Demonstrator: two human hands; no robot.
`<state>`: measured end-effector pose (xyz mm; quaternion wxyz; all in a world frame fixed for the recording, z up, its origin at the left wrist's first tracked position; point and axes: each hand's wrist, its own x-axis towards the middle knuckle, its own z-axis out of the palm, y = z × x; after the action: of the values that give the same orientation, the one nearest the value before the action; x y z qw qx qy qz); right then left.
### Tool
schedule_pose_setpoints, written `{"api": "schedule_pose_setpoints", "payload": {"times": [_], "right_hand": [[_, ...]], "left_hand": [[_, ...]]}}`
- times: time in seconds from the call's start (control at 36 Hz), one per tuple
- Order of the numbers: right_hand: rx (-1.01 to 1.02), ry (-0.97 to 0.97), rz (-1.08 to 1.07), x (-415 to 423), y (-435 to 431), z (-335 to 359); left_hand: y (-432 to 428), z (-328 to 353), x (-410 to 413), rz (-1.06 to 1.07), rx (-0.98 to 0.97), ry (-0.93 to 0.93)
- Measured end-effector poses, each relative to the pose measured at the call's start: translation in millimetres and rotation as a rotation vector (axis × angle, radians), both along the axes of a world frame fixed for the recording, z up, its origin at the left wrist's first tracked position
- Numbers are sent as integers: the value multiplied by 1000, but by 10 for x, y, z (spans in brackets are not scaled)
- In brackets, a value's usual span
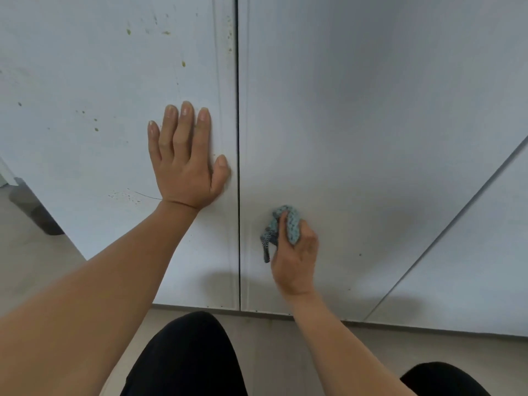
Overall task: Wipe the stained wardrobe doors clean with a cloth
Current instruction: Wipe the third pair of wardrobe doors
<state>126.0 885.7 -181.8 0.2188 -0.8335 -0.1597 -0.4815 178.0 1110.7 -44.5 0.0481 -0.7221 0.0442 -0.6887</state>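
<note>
Wardrobe doors (pixel 371 81), pale and flat, fill the view ahead of a person looking down at them. Nearest, two knees in black trousers (pixel 185 355) sit over a beige floor (pixel 285 352). Both bare forearms (pixel 114 267) reach forward. The right grip (pixel 295 252) is low on the right-hand door (pixel 371 181), just right of the dark seam (pixel 238 138) between the doors. Its fingers curl tightly round a bunched blue-green cloth (pixel 290 224) held against the panel, with one loose end hanging to the left. The left grip (pixel 185 158) is higher, on the left-hand door (pixel 85 67): palm flat, four fingers straight and pointing up, thumb spread toward the seam, holding nothing. Farther up that door, small olive-brown stains (pixel 128 32) dot the surface, with finer specks beside the left wrist.
</note>
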Motion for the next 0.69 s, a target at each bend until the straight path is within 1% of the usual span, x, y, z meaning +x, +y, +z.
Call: {"api": "schedule_pose_setpoints", "payload": {"times": [0.08, 0.17, 0.22, 0.31, 0.39, 0.44, 0.56, 0.58, 0.61, 0.69], "right_hand": [[-234, -43, 96, -50, 120, 97], [-323, -142, 137, 5, 56, 419], [-398, -187, 169, 74, 19, 484], [-635, -175, 281, 138, -59, 217], [-863, -78, 344, 87, -157, -145], [-867, -42, 345, 33, -142, -184], [-584, -69, 267, 70, -110, 23], [-567, -83, 264, 89, -122, 50], [-622, -90, 282, 93, -132, 39], [-948, -36, 378, 14, -178, -124]], "left_hand": [[9, -3, -16, 12, -5, 2], [-3, 0, -23, 13, -15, 13], [-8, -3, -27, 8, -21, 16], [-20, 9, -34, 22, -18, 19], [-29, 22, -42, 33, -24, 21], [-32, 29, -48, 33, -26, 29], [-34, 28, -58, 44, -32, 35], [-36, 30, -65, 47, -33, 37], [-35, 30, -71, 48, -32, 37], [-39, 25, -67, 44, -36, 42]]}}
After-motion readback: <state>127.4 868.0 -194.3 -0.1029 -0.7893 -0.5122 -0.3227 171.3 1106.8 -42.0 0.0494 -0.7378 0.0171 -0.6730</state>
